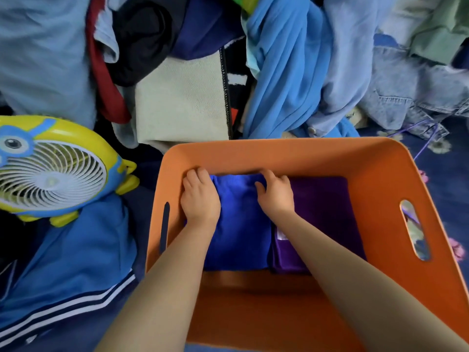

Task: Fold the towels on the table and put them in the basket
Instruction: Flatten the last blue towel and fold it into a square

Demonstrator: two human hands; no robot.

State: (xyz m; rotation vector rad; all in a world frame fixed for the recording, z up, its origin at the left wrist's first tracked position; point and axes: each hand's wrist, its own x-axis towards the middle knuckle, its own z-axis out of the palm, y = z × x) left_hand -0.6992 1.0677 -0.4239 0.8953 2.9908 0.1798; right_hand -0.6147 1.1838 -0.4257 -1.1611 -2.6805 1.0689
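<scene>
A: Where are the hands?

B: Both are down inside the orange basket (279, 154). The left hand (200, 199) lies flat on the left edge of a folded blue towel (241, 224), fingers reaching the far wall. The right hand (276, 195) presses on the towel's right edge, fingers spread. Neither is closed around the cloth; they rest on top, palms down, apart from each other.

A: Anything else in the basket?

B: A folded purple towel (322, 212) just beside the blue one, touching it, on the right. Both sit against the far wall; the near floor of the basket is bare.

A: And around it?

B: A yellow and blue fan (50, 171) to the left, a heap of clothes (291, 72) behind, and a blue striped garment (76, 262) at lower left.
</scene>
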